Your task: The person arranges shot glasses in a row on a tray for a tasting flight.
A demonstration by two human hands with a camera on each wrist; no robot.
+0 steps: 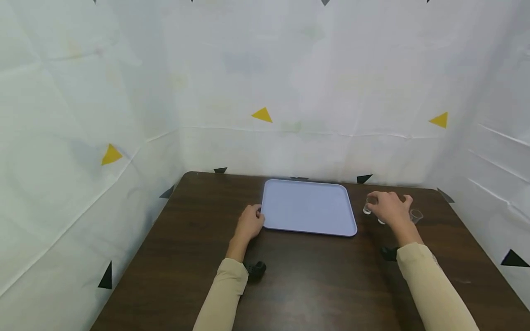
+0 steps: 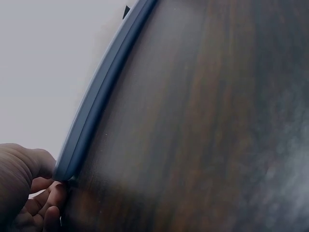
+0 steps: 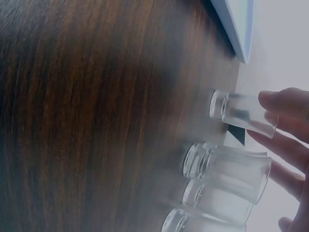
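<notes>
Hands sit either side of our flat pale-blue rectangular plastic tray (image 1: 308, 207), which lies at the bench's twelve o'clock edge, near the white sheet wall (image 1: 290, 82). From the head view, our left hand (image 1: 249, 224) rests at the tray's nine o'clock rim, and our right hand (image 1: 389, 208) hovers over small clear plastic shot cups (image 1: 416, 215) at the tray's three o'clock, just apart from it. That view hides most cups under the palm. The right wrist view shows four of them (image 3: 227, 169) standing in a close row on the dark wood-grain bench (image 3: 96, 121), with our fingers (image 3: 285, 104) spread and touching the end cup, not yet closed round it. The left wrist view alone shows the left fingers (image 2: 46, 203) curled under the tray's rim (image 2: 96, 96), thumb above, pinching it.
</notes>
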